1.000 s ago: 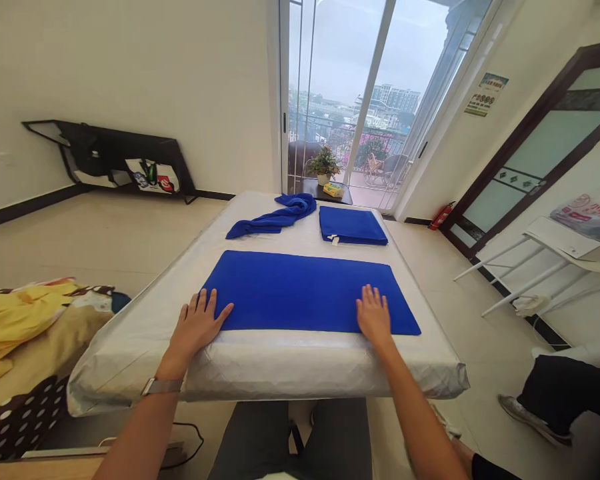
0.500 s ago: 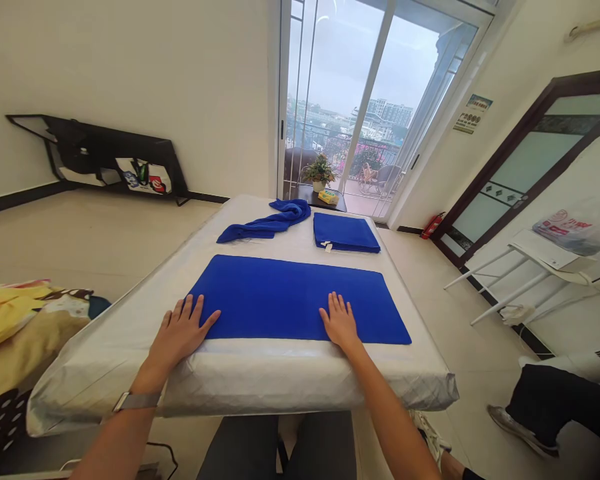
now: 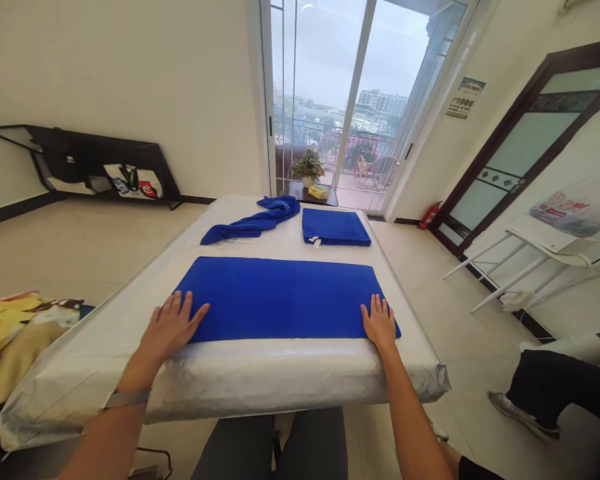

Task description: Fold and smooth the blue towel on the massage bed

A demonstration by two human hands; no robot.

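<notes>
Blue towel is being kept flat on the plastic-wrapped mattress, its near edge being pressed by the left hand and right hand, both open with fingers spread, apparently so the cloth is being stopped from shifting; nothing is being grasped.

The left hand is resting on the near left corner of a flat blue towel, and the right hand is resting near its right corner, just behind the near edge of a plastic-wrapped mattress. A folded blue towel and a crumpled blue towel are lying side by side near the far edge.
</notes>
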